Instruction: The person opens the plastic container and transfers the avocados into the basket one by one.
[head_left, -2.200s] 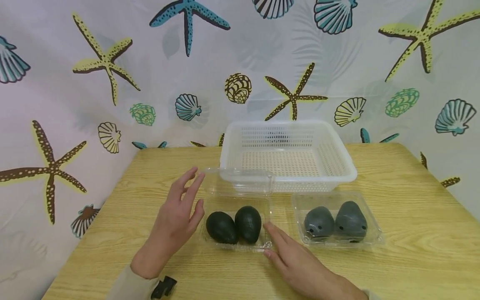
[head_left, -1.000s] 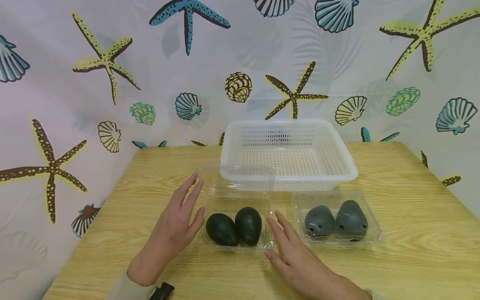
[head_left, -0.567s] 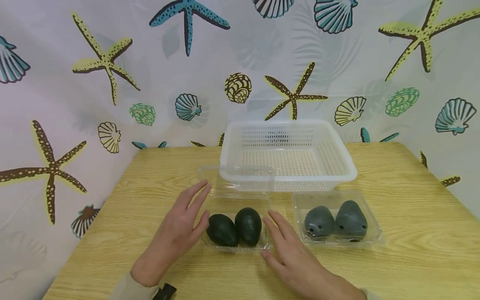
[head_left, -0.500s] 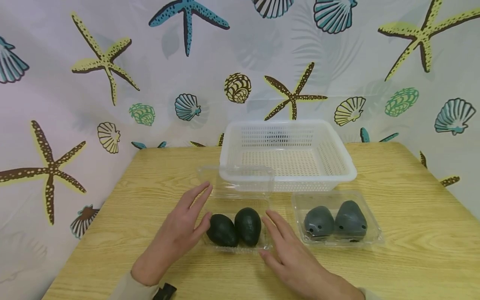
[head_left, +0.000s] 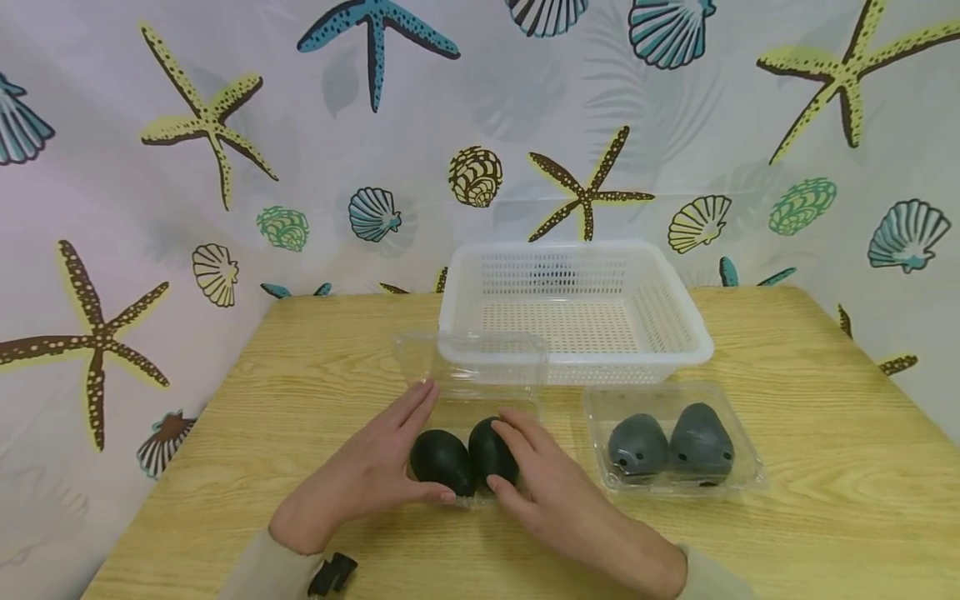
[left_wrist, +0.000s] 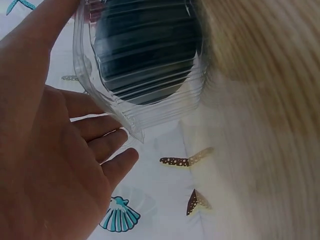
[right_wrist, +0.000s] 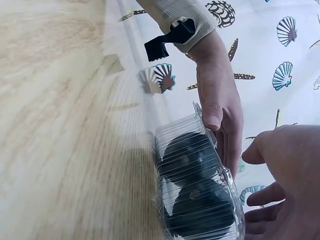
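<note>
A clear plastic clamshell box [head_left: 468, 408] lies on the table with its lid [head_left: 487, 362] raised toward the back. Two dark green avocados sit in it, a left avocado [head_left: 441, 462] and a right avocado [head_left: 489, 454]. My left hand [head_left: 367, 467] is at the box's left side, fingers extended, thumb along the front rim; the left wrist view has its fingers by the ribbed wall [left_wrist: 165, 112]. Spread over the box's right side, my right hand [head_left: 551, 492] overlaps the right avocado. In the right wrist view its thumb and fingers stand apart, above the box's rim.
Behind the box stands a white perforated basket [head_left: 592, 367], overlapped by the raised lid. To the right, a second clear box [head_left: 675, 396], lid down, contains two greyish, dark pear-shaped fruits [head_left: 701, 442]. A patterned cloth [head_left: 420, 150] hangs behind the wooden table [head_left: 300, 358].
Both hands have moved inward over the box, the left to the right and the right to the left across the right avocado. The left thumb has come down to the front rim.
</note>
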